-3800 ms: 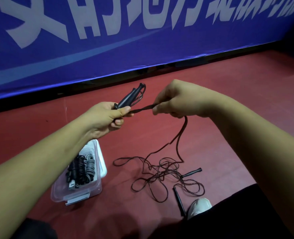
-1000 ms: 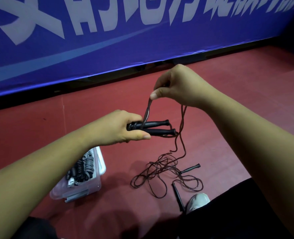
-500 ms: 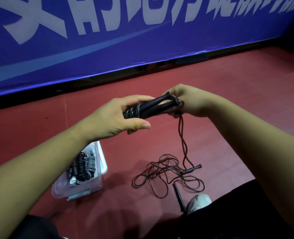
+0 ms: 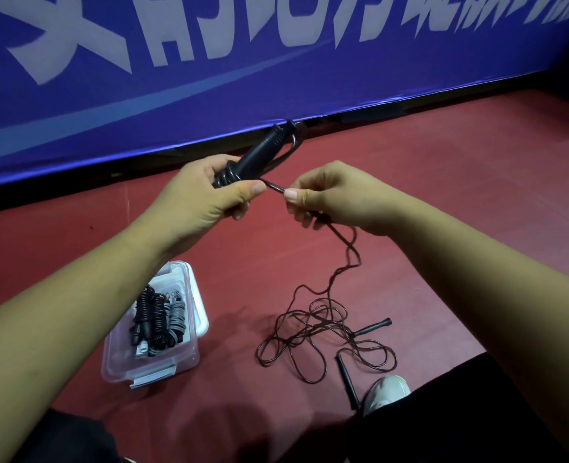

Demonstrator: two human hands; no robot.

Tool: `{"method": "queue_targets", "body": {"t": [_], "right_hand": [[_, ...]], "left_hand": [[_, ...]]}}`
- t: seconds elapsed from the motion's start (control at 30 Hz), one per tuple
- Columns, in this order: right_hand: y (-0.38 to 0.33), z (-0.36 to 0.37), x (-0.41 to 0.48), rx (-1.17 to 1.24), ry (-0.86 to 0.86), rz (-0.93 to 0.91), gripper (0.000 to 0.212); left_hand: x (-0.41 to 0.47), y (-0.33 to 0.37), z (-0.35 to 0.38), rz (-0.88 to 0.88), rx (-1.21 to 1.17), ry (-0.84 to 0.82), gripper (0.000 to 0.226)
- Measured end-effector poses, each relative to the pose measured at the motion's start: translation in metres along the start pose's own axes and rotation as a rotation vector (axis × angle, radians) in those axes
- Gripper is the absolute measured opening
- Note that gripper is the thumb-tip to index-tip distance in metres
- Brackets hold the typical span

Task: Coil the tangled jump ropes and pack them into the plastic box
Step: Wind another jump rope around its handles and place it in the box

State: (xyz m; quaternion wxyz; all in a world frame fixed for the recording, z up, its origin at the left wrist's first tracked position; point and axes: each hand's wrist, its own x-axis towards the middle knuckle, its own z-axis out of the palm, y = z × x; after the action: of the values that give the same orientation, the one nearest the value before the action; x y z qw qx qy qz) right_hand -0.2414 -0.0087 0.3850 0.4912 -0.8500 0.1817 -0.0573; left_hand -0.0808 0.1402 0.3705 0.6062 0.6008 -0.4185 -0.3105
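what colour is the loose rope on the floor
The loose rope is dark reddish brown; head view shows it best.

Red floor [image 4: 460, 195] with three things lying on it.
On the left, a clear plastic box [image 4: 152, 370] with coiled ropes [image 4: 157, 320] inside; well apart to the right, a tangled dark rope [image 4: 323, 332] with two black handles [image 4: 371, 328]; just beside, a white shoe [image 4: 386, 392].

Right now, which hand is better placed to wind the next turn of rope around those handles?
The right hand. It pinches the rope just beside the handles, with the slack trailing from it down to the floor. The left hand is taken up gripping the handles.
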Motion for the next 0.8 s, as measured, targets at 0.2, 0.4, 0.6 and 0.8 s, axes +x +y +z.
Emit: {"method": "queue_targets", "body": {"t": [0.2, 0.4, 0.6, 0.8], "right_hand": [[-0.012, 0.008, -0.001, -0.195, 0.061, -0.017, 0.029], [-0.019, 0.015, -0.002, -0.633, 0.188, -0.163, 0.014], [-0.033, 0.017, -0.008, -1.039, 0.289, -0.284, 0.021], [-0.047, 0.011, -0.011, -1.009, 0.219, -0.367, 0.020]], "left_hand": [[0.002, -0.006, -0.003, -0.044, 0.135, 0.082, 0.015], [0.006, -0.008, -0.011, -0.091, 0.204, 0.165, 0.021], [0.010, -0.015, -0.027, -0.154, 0.485, 0.111, 0.042], [0.003, -0.006, -0.019, -0.106, 1.069, -0.087, 0.062]]}}
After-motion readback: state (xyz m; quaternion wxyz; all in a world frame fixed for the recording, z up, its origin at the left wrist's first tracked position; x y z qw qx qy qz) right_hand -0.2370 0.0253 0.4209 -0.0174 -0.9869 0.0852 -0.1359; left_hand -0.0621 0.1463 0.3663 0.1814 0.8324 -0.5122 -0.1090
